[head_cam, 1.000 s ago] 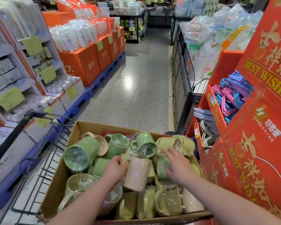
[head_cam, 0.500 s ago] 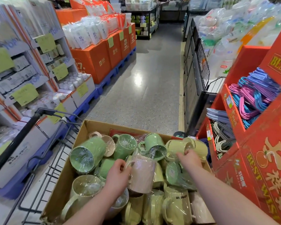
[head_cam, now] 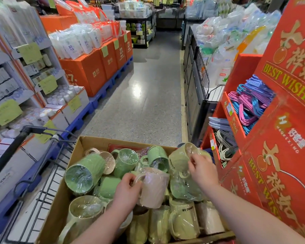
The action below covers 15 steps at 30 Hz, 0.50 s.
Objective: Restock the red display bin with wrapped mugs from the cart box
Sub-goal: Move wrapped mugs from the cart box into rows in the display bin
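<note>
A cardboard box (head_cam: pixel 60 196) on the cart holds several plastic-wrapped mugs in green, yellow-green and pink. My left hand (head_cam: pixel 127 189) grips a pink wrapped mug (head_cam: pixel 154 188) by its handle, lifted a little above the pile. My right hand (head_cam: pixel 202 169) holds a yellow-green wrapped mug (head_cam: pixel 179 158) at the box's far right corner, fingers curled on its wrapped rim. The red display stand (head_cam: pixel 278 155) rises at the right, right beside the box.
The cart's black wire frame (head_cam: pixel 44 180) and handle (head_cam: pixel 12 148) lie left of the box. Red bins (head_cam: pixel 233 120) on the right hold coloured hangers (head_cam: pixel 250 104). Orange boxes (head_cam: pixel 88 73) on blue pallets line the left. The grey aisle floor (head_cam: pixel 144 95) stretches ahead.
My right hand moved from the middle of the pile to the far right corner and took hold of a yellow-green mug. My left hand lifted the pink mug slightly.
</note>
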Available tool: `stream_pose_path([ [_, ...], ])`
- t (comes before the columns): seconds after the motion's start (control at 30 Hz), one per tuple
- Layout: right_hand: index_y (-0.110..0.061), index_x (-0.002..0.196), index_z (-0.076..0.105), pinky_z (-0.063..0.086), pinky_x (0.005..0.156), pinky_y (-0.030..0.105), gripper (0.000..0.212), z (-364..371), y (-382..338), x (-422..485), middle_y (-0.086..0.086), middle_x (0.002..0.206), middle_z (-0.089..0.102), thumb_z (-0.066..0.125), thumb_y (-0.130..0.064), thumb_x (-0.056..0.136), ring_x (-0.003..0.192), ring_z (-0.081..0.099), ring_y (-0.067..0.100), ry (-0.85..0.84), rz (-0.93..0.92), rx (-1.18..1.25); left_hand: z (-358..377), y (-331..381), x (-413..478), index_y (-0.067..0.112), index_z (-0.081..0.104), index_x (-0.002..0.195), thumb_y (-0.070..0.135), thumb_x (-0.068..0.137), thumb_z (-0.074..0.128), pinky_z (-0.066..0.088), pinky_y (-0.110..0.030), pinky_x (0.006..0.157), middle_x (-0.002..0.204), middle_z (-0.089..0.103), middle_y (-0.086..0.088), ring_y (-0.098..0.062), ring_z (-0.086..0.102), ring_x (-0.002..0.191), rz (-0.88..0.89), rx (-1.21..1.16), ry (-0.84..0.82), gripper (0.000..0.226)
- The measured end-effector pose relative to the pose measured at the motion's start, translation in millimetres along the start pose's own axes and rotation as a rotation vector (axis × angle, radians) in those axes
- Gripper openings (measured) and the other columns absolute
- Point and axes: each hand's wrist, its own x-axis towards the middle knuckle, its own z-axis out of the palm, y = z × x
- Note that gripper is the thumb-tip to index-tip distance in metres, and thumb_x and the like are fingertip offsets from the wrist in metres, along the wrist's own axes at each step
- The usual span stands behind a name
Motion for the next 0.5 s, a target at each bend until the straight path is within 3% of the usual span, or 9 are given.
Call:
stream_pose_path([
  [0.13, -0.023, 0.093, 0.054, 0.04, 0.08, 0.034, 0.009, -21.0, 2.4, -22.9, -0.002, 0.096, 0.06, 0.047, -0.029, 0.092, 0.105, 0.048, 0.021, -0.059, -0.147, -0.153, 7.7, 2.8, -4.3, 0.006, 0.054, 0.091, 0.013, 0.09, 0.056, 0.045, -0.03, 0.057, 0.083, 0.061, -0.013, -0.019, 0.055, 0.063, -0.014, -0.042, -0.035, 0.008],
  [0.23, -0.019, 0.095, 0.054, 0.043, 0.081, 0.035, 0.011, -32.9, 7.5, -43.5, -0.002, 0.097, 0.06, 0.046, -0.027, 0.093, 0.106, 0.046, 0.02, -0.079, -0.14, -0.146, 15.5, 4.3, -10.6, 0.01, 0.053, 0.085, 0.013, 0.089, 0.057, 0.044, -0.031, 0.056, 0.08, 0.059, -0.012, -0.02, 0.052, 0.063, 0.002, -0.053, -0.044, 0.007],
  [0.4, -0.018, 0.09, 0.051, 0.048, 0.079, 0.038, 0.009, -51.9, 27.2, -78.7, 0.0, 0.093, 0.056, 0.046, -0.026, 0.093, 0.106, 0.046, 0.02, -0.073, -0.077, -0.091, 28.2, 18.5, -33.7, 0.011, 0.053, 0.085, 0.015, 0.091, 0.058, 0.031, -0.016, 0.048, 0.075, 0.055, 0.0, -0.009, 0.049, 0.062, 0.079, -0.029, -0.042, 0.009],
  [0.5, -0.019, 0.085, 0.049, 0.047, 0.078, 0.037, 0.012, -61.4, 42.8, -103.1, 0.0, 0.09, 0.055, 0.047, -0.026, 0.094, 0.101, 0.047, 0.019, -0.043, -0.064, -0.052, 35.4, 23.8, -54.3, 0.009, 0.053, 0.088, 0.016, 0.093, 0.055, 0.037, -0.018, 0.049, 0.082, 0.059, -0.004, -0.013, 0.054, 0.067, 0.089, -0.062, -0.09, 0.009],
])
